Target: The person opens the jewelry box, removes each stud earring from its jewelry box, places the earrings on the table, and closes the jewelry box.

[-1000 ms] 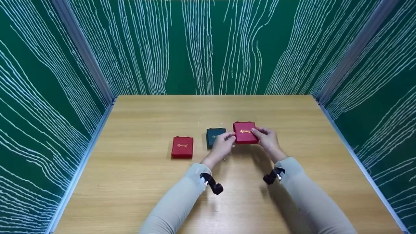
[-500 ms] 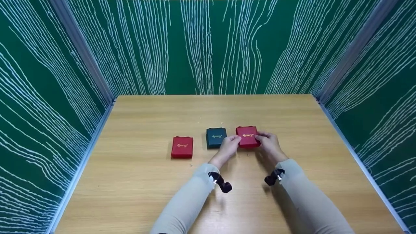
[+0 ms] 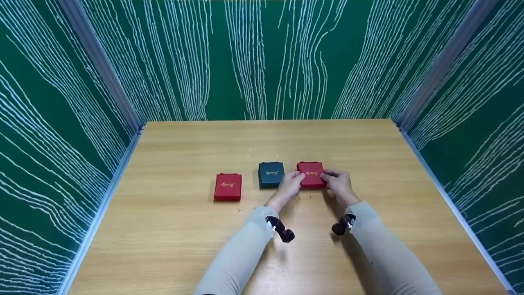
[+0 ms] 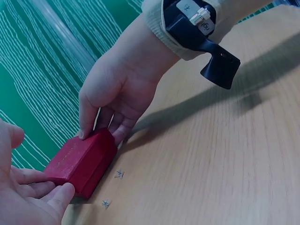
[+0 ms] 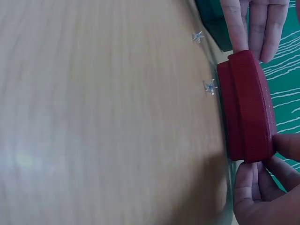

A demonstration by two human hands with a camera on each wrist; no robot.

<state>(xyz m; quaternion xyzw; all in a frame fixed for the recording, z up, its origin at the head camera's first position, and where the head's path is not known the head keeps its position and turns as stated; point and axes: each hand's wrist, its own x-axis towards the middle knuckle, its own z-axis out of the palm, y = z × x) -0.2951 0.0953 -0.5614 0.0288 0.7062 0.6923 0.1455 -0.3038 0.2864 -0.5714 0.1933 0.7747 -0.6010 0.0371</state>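
Note:
A small red jewelry box (image 3: pixel 312 170) with gold script on its lid lies between my two hands at the right of the row. My left hand (image 3: pixel 289 185) holds its left edge with the fingertips. On its right edge, my right hand (image 3: pixel 339 185) grips with the thumb over the top, plain in the right wrist view. The box's long front side (image 5: pixel 248 108) faces that camera. Just left of my left hand sits a dark green jewelry box (image 3: pixel 271 173). Another red jewelry box (image 3: pixel 227 187) lies farther left, untouched.
Two small silver star-shaped pieces (image 4: pixel 119 174) lie on the wooden table (image 3: pixel 172 241) in front of the held box. Another small piece (image 3: pixel 239 209) is near the left red box. Tiny bits lie behind the boxes. Green walls with white lines (image 3: pixel 223 61) enclose three sides.
The right red box has come down onto the table and a little toward me. My left hand has shifted right to its edge, uncovering the green box and the two star-shaped pieces.

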